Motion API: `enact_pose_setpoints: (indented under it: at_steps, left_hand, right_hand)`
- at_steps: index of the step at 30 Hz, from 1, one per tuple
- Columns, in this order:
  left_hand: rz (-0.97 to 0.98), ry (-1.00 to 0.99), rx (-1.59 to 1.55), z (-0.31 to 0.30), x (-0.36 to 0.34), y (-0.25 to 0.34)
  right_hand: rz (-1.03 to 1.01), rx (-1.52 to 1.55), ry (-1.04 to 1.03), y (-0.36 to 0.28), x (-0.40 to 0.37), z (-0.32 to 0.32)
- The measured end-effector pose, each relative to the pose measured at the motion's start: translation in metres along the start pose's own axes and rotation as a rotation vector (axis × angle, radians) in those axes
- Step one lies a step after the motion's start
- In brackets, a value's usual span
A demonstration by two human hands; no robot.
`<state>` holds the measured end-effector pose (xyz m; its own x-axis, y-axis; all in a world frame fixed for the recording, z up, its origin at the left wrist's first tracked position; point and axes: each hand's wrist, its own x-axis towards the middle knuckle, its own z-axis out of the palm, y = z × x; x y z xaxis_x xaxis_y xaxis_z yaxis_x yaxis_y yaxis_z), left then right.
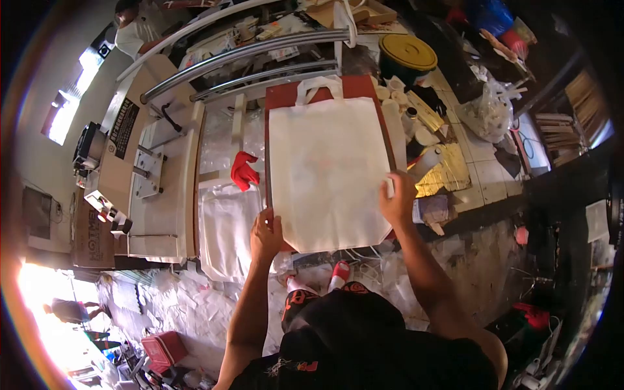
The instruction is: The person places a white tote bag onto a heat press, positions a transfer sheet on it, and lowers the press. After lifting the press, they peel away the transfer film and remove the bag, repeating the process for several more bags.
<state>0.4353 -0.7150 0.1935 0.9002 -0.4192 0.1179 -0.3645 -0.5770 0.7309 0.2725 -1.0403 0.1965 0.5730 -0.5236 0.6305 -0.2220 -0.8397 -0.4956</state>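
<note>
A white fabric bag (328,172) lies flat on a red-brown board (283,97), its loop handle (319,84) pointing away from me. At the bag's lower left edge is my left hand (265,235), its fingers bent together at the edge. My right hand (398,198) touches the right edge, thumb and fingers apart. To the left of the board a crumpled red cloth (245,171) rests above a stack of more white bags (227,227).
A machine with metal rollers (247,58) stands behind and left. A black bucket with a yellow lid (408,53), several containers and gold foil (445,170) are at the right. Another person (138,29) is at the upper left. Scraps cover the floor (175,299).
</note>
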Motion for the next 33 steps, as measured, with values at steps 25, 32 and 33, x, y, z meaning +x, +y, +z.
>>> enact_pose_setpoints:
  at_steps: [25, 32, 33]
  left_hand:
    - [-0.255, 0.027, -0.194, 0.019, 0.015, -0.024]
    - [-0.267, -0.02, -0.257, 0.016, 0.017, -0.035]
    - [-0.266, -0.05, -0.264, 0.015, 0.017, -0.034]
  right_hand:
    - [0.431, -0.097, 0.003, 0.003, -0.07, -0.008]
    - [0.349, -0.143, 0.042, 0.002, -0.072, -0.007]
    - [0.355, -0.145, 0.038, 0.002, -0.073, -0.009]
